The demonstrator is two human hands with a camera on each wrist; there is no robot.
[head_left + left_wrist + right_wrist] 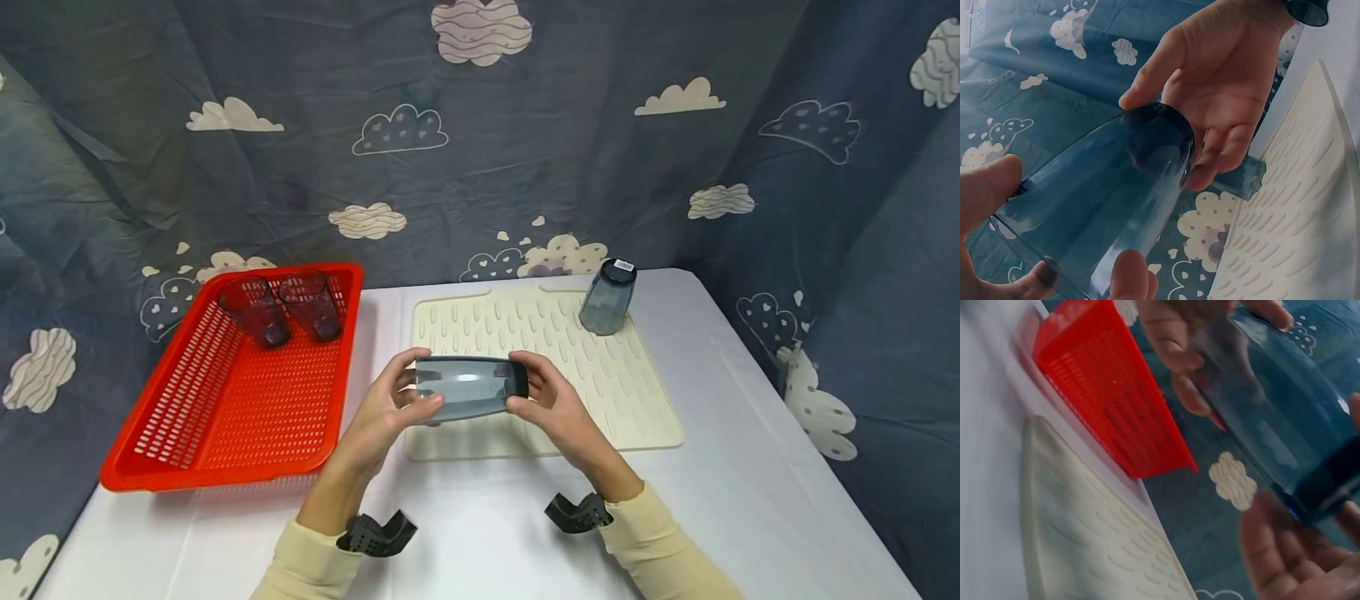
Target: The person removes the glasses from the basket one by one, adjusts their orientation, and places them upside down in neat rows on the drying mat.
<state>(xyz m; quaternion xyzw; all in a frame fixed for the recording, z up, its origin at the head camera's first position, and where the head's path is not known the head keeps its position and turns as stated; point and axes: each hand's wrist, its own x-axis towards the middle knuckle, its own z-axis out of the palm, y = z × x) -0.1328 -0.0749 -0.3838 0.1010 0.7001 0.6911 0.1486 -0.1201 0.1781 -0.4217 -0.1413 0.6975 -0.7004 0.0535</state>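
Above the cream drying mat [630, 392], a blue-grey drinking glass [471, 386] lies on its side in the air between both hands. My left hand [386, 412] holds its wide rim end, thumb in front. At the dark, thick base, my right hand [557, 408] grips with thumb and fingers. The left wrist view shows the clear wall of the glass [1097, 187] and the right palm [1222, 81] beyond the base. A second glass [607, 302] stands upside down on the mat's back right corner, a white label on its base.
A red plastic basket [341, 392] with perforated walls stands at the left. Two tinted glasses, one [255, 312] beside the other [311, 307], lean in its far end. White cloth [465, 517] covers the table, and a dark cloud-patterned curtain [525, 150] hangs behind.
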